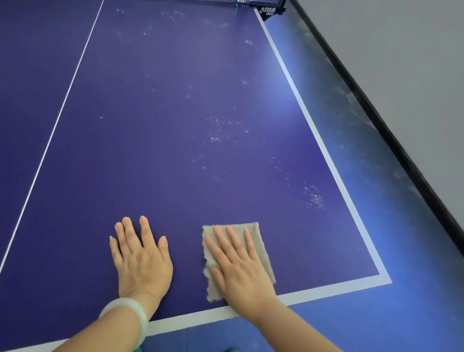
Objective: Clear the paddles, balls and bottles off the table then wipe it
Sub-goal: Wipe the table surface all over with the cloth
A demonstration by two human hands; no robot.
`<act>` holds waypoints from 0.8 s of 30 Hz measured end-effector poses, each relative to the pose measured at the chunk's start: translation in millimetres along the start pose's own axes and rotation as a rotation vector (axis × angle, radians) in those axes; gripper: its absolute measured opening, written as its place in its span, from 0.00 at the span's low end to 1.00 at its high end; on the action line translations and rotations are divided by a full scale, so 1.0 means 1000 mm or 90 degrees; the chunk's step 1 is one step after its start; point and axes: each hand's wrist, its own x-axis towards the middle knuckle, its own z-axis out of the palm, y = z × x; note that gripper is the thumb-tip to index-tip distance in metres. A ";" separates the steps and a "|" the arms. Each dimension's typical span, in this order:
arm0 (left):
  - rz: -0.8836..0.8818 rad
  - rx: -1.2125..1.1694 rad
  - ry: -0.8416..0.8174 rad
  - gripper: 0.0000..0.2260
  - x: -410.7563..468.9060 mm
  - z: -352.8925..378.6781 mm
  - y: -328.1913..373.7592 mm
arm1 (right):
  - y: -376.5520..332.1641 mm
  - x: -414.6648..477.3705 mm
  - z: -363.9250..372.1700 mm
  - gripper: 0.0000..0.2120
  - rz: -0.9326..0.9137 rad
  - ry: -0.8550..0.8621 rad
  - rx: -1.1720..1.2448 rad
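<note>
Pressing right hand (241,271), fingers straight, flat on fuzzy grey-beige rectangular cloth (254,231) near right corner of dark blue table-tennis table (175,125). Left hand (140,261) lying flat beside, holding nothing. Cloth looking light, limp, likely bunching; I'm judging central palm pressure best.

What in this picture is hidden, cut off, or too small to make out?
1. Head view: the net is cut off by the top edge.
2. Head view: the table beneath the cloth, left hand and right hand is hidden.
3. Head view: the white logo by the net is too small to read.
</note>
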 end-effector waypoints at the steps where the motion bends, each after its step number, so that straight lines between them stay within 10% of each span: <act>1: -0.001 0.001 0.000 0.31 0.001 0.000 0.000 | 0.017 -0.017 0.000 0.26 -0.025 -0.002 -0.024; 4: -0.003 0.011 -0.006 0.31 0.001 0.001 0.000 | 0.089 -0.056 -0.010 0.26 0.074 0.006 -0.092; 10: -0.001 0.013 0.000 0.31 0.001 0.002 -0.002 | 0.113 -0.032 -0.023 0.26 0.649 0.044 0.031; 18: 0.002 0.012 -0.001 0.31 0.001 0.004 -0.003 | -0.016 -0.003 0.000 0.25 0.093 0.007 0.025; 24: 0.001 0.003 0.012 0.30 0.001 0.007 -0.004 | 0.119 -0.087 -0.020 0.27 0.293 -0.003 -0.058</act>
